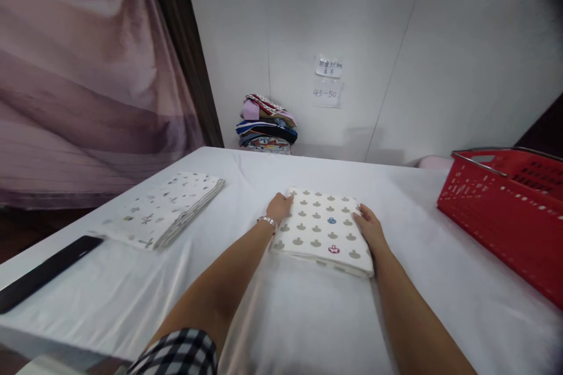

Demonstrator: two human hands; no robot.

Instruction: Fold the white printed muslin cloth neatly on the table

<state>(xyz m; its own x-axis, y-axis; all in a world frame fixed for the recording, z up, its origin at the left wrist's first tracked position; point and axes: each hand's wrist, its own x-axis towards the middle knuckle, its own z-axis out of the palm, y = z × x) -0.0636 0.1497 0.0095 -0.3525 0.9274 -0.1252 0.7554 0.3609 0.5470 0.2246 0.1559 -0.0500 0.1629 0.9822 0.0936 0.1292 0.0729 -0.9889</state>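
A folded white cloth [324, 228] with a grey crown pattern lies on the white table [308, 316] in front of me. My left hand [278, 207], with a bracelet on its wrist, grips the cloth's far left corner. My right hand [370, 226] lies along the cloth's right edge, fingers touching it. Both forearms reach in from the bottom of the view.
A second folded white cloth [165, 215] lies to the left, with a long black object [44, 272] nearer the table's left edge. A red plastic basket [510, 211] stands at the right. A stack of folded colourful cloths [267, 126] sits at the far wall, under paper notes [328, 81].
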